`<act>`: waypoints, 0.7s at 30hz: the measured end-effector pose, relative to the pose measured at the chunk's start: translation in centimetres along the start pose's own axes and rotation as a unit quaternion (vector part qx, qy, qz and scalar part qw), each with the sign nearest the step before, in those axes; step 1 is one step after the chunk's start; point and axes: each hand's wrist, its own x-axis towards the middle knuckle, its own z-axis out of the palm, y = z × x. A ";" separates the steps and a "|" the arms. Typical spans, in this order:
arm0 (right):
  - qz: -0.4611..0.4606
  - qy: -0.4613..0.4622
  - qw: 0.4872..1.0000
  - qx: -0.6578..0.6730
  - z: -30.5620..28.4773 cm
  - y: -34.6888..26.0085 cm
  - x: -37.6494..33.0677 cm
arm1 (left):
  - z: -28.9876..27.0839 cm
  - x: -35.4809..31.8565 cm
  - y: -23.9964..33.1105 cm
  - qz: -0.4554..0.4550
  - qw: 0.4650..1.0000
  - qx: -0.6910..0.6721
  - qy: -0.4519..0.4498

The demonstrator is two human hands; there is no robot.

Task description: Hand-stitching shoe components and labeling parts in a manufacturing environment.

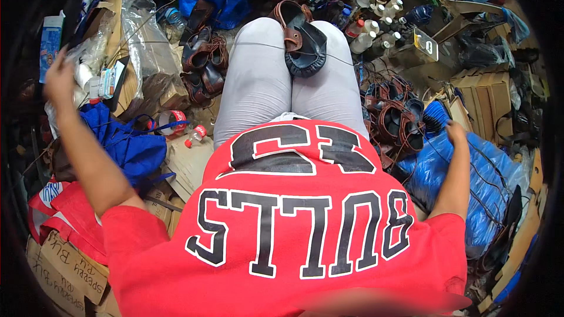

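A dark shoe point(308, 53) with a brown leather strap sits between my knees, its sole side hidden. A thin dark thread stretches out from it to both sides. My left hand point(59, 80) is raised far out at the left, blurred, its fingers curled, beside a blue and white box point(51, 44). Out at the right, my right hand point(456, 133) is closed above a blue plastic-wrapped bundle point(470, 176), close to a blue brush-like thing point(435, 115). Whether the thread reaches either hand is too fine to follow, and what the fingers hold is hidden.
Brown shoes lie in piles at the left point(205, 61) and right point(395, 114) of my legs. Several white-capped bottles point(364, 41) stand at the far right. A blue bag point(120, 141), red-capped bottles point(195, 135) and cardboard point(484, 100) crowd the sides.
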 end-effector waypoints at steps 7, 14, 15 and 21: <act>-0.359 -0.034 0.820 0.445 -11.0 -31.8 -7.4 | 11.3 -16.5 27.3 0.426 0.776 -0.403 -0.232; -0.418 -0.062 0.769 0.479 -11.9 -37.5 -5.3 | 14.8 -17.0 34.0 0.452 0.716 -0.332 -0.416; -0.437 -0.064 0.759 0.478 -11.7 -37.5 -4.8 | 15.2 -16.7 33.9 0.450 0.717 -0.332 -0.416; -0.458 -0.114 0.738 0.483 -10.4 -37.9 -4.3 | 16.6 -16.6 33.5 0.366 0.642 -0.410 -0.535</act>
